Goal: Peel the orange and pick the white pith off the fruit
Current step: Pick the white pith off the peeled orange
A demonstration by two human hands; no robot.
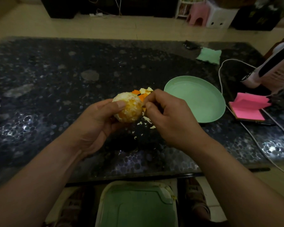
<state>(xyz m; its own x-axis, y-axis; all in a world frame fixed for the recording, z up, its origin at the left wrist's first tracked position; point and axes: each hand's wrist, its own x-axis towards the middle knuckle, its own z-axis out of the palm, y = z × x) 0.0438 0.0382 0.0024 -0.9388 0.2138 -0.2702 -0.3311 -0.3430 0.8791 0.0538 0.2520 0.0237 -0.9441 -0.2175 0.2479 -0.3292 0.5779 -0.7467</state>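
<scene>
A peeled orange (pixel 129 108), still patched with white pith, is cupped in my left hand (pixel 98 118), thumb on its front. My right hand (pixel 166 112) pinches at the fruit's right side with thumb and forefinger; what it grips there is too small to make out. Orange peel pieces (pixel 142 93) lie on the dark table just behind the fruit. Small white pith scraps (pixel 146 122) are scattered under and in front of my hands.
A green plate (pixel 197 99) sits to the right of my hands. Pink sticky notes (pixel 247 108), a white cable (pixel 221 82) and a green cloth (pixel 209 55) lie further right. A green bin (pixel 134 207) stands below the table's near edge.
</scene>
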